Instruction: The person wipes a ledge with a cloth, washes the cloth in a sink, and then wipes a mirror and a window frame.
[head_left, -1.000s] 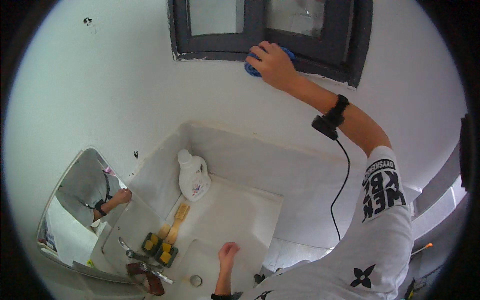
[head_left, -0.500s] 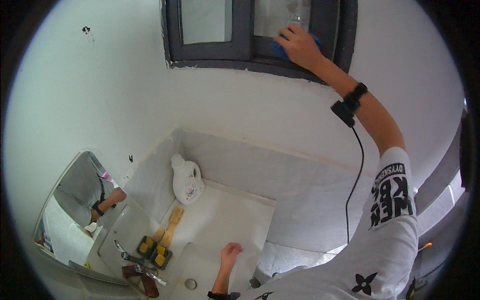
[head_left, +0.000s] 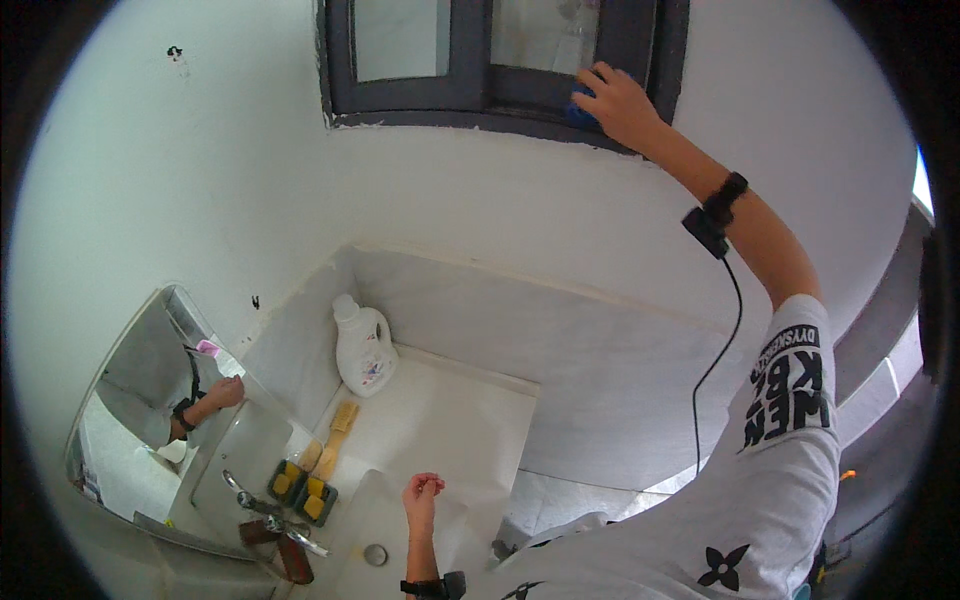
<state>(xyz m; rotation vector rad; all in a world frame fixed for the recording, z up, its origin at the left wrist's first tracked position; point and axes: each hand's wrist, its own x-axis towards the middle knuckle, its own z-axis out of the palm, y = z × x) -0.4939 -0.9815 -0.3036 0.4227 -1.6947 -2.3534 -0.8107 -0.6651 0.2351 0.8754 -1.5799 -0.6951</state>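
High on the right, my right hand (head_left: pixel 618 108) presses a blue cloth (head_left: pixel 581 105) against the lower right corner of the dark window frame (head_left: pixel 530 90). Only the cloth's edge shows under the closed fingers. Low in the picture, my left hand (head_left: pixel 423 498) hovers above the white sink (head_left: pixel 370 500) and the pale countertop, its fingers curled in loosely with nothing visible in them. Each wrist wears a black band; a cable hangs from the right one.
A white jug with a handle (head_left: pixel 362 345) stands in the counter's back corner. In front lie a wooden brush (head_left: pixel 340 428), yellow sponges in dark holders (head_left: pixel 314 502), a chrome faucet (head_left: pixel 270 517) and reddish-brown blocks (head_left: pixel 294 560). A mirror (head_left: pixel 150 400) leans at the left wall.
With the cloth, my right hand has slid down and right along the frame, toward its lower corner. My left hand has shifted slightly left. The whole view has shifted a little.
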